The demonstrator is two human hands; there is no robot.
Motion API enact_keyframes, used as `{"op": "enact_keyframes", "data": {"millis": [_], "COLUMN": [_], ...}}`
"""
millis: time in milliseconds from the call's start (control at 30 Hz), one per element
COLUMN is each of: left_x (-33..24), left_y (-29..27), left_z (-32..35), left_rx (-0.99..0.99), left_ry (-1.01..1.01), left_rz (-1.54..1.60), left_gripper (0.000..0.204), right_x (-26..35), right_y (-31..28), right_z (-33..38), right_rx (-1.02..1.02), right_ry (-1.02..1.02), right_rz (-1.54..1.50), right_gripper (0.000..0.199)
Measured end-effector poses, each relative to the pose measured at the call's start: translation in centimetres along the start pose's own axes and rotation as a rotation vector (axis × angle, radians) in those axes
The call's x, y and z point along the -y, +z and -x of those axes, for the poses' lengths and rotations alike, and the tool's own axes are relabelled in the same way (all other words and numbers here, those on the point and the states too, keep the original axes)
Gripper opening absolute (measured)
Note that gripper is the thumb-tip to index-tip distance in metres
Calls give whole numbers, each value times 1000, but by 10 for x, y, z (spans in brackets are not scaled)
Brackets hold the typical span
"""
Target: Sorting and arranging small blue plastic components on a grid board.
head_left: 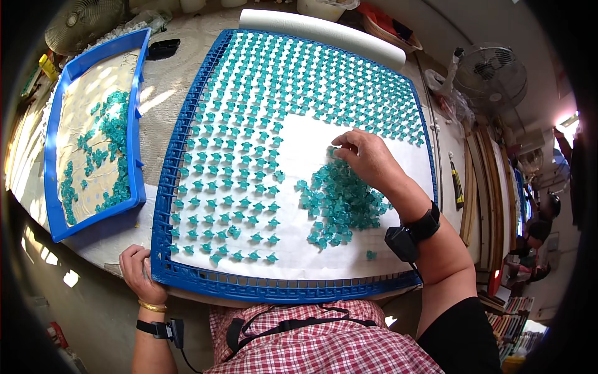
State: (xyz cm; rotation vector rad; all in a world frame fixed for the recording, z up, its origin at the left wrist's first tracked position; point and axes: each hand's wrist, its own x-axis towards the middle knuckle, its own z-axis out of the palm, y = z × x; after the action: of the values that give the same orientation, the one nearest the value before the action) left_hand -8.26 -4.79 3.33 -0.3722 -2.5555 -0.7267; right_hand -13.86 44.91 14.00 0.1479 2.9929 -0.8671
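A large blue lattice tray [187,131] lies in front of me, lined with a white sheet [305,140]. Small translucent teal pieces [228,200] with pointed sides stand on the sheet in spaced rows along the far side and the left. Right of the middle is a loose heap of the same teal pieces [342,199]. Over the heap's far edge, my right hand [367,156] has its thumb and fingers pinched around a small teal piece [332,151]. My left hand [140,271] is curled at the tray's near left corner, gripping it; some fingertips are hidden.
A shallow blue tray [140,118] with more teal pieces stands at left. Behind the lattice tray lies a white roll [324,34]. A yellow-and-black tool [457,184] and wooden boards [489,187] are at right, a fan [492,75] beyond. People show at far right.
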Motion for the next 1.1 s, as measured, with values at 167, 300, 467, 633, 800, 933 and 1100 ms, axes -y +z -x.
{"op": "enact_keyframes", "data": {"millis": [167,300,467,633,800,933,1100], "left_x": [-1,1,2,1,1,2,2], "left_y": [0,0,-2,-1,0,-1,-1], "left_z": [0,1,3,2,2,2,2], "left_rx": [9,17,22,26,22,17,11], "left_ry": [2,0,-13,-21,-19,-13,-18], "left_rz": [-1,10,6,12,12,12,20], "left_gripper": [28,28,28,28,27,26,25], "right_x": [-8,-12,-6,-5,-6,1,7], "right_y": [7,12,13,19,26,23,22], "right_z": [-3,-4,-2,-3,-1,2,3], "right_rx": [7,-44,-61,-69,-157,-182,-89], "right_ry": [-47,-139,-179,-155,-229,-164,-22], "right_rz": [33,37,8,-53,-119,59,31], "right_gripper": [15,13,12,12,12,13,13]}}
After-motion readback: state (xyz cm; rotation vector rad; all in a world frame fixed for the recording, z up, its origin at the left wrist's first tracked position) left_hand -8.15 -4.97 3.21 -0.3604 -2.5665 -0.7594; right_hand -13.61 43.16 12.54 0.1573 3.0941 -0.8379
